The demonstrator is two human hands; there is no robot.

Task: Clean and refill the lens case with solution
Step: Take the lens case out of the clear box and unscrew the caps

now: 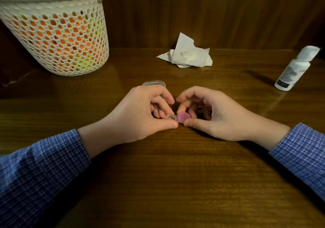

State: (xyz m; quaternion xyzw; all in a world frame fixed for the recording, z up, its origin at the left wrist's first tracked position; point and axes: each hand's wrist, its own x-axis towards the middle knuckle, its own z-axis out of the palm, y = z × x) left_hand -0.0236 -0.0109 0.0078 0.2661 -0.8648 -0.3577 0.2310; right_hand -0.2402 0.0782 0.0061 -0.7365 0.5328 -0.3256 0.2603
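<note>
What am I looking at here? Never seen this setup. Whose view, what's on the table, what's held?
No robot: a person wearing a head camera that looks down at their own hands. The left hand pinches the clear end of a small lens case; the right hand pinches its pink cap. On the wooden table lie a clear lid behind the left hand, a crumpled tissue, a white solution bottle at right and a mesh basket at left.

Both hands pinch lens case (173, 117) over table (175, 175): left hand (140, 113) on clear end, right hand (216, 115) at pink cap (183, 117); solution bottle (293, 69) far right.
</note>
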